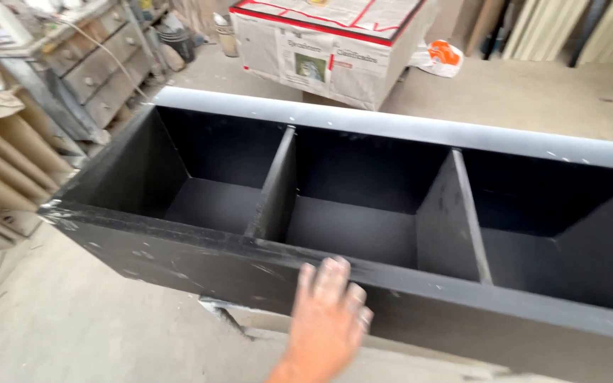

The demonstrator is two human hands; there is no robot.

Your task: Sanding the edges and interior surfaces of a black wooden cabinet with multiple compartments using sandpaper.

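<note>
Resting flat, fingers spread, one hand (328, 319) was laid on the near front edge of the black three-compartment cabinet (363, 206), holding nothing. Which hand it was could not be told. Black coating appeared complete; pale specks remained on the edges.

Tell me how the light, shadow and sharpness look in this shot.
Head view: soft daylight, no hard glare; the black cabinet shows a pale sheen along its far top edge, while its three compartments sink into deep shadow. The hand on the near edge is motion-blurred, the fingers smeared. The newspaper-covered box and the drawers behind look slightly soft.
</note>
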